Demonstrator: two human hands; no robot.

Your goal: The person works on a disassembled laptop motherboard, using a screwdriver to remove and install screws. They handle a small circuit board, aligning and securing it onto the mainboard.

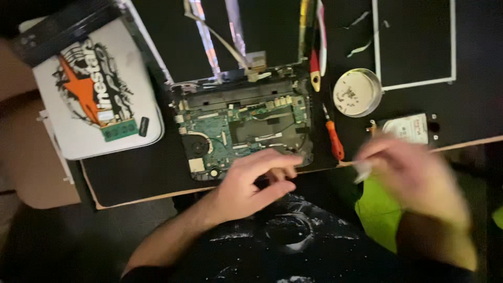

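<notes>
Left hand point(251, 183) fingers together, tips resting on near edge of opened laptop point(246, 128), steadying it. Right hand point(414, 173) blurred, pinching small pale scrap point(362, 169); orange screwdriver point(334, 139) between both hands

The right hand point(414, 173) is smeared by motion, so its fingers run together, and the small pale thing point(363, 169) pinched at their tips cannot be made out. The left hand point(251, 183) covers the near edge of the opened laptop point(243, 128). The bits inside the round tin point(357, 93) are too small to tell. The top edge cuts off the strips point(207, 36) above the laptop.
</notes>
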